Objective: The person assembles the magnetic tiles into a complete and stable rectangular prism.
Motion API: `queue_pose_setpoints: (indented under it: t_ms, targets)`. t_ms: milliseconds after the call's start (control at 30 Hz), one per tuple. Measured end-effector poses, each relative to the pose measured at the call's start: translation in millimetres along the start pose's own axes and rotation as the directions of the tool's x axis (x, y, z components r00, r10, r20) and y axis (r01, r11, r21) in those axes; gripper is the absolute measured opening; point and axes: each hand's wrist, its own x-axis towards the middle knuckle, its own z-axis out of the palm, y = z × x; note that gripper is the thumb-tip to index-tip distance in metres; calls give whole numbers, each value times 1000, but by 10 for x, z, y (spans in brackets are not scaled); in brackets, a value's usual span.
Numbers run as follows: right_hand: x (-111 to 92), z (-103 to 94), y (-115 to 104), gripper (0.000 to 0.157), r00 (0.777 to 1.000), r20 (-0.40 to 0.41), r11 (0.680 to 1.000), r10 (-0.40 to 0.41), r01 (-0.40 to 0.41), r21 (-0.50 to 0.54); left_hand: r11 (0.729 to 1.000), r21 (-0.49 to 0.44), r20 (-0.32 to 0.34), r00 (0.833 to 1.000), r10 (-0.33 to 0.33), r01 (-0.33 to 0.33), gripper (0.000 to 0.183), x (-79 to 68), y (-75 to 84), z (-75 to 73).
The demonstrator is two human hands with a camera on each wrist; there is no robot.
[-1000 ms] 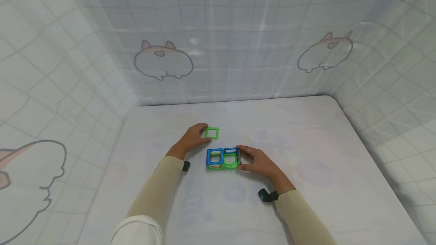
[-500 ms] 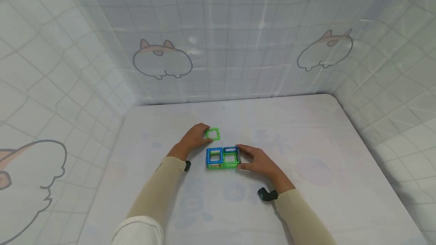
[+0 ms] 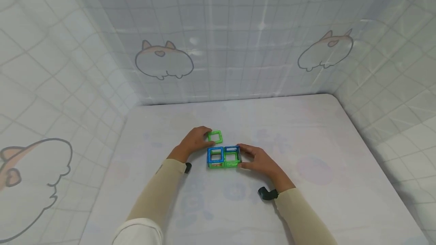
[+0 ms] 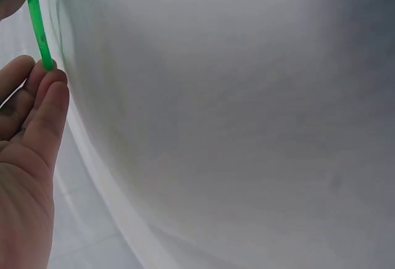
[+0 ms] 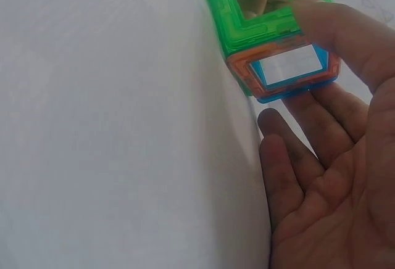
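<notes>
My left hand (image 3: 196, 139) pinches a green square magnetic tile (image 3: 221, 137) by two opposite edges, between thumb and fingers. In the left wrist view that tile (image 4: 40, 31) appears edge-on as a thin green strip. Just below it on the table is a two-cell block of magnetic tiles (image 3: 216, 161), blue and green, with an open top on the right cell. My right hand (image 3: 260, 161) grips the block's right end, thumb at the near side and fingers at the far side. An orange end tile (image 5: 278, 62) shows in the right wrist view.
A pale, faintly printed table covering (image 3: 306, 135) lies under everything. White grid-patterned curtains (image 3: 238, 48) with cartoon animals enclose the back and both sides. Dark straps with small cameras (image 3: 267, 193) sit on the wrists.
My left hand has moved slightly right and toward me with the green tile, closer to the block. The right hand and the block have stayed nearly still.
</notes>
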Motion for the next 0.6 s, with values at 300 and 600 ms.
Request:
queue_pose_setpoints:
  t_ms: [300,600]
  targets:
    - [21,-11,-14,78,1000,1,1000,11,-11,6,998,-69,-59,998,7,-11,61,-25,48,-26]
    - [36,-22,-33,79,1000,3,1000,31,-31,-2,995,-97,-43,999,22,-26,61,-141,156,-172]
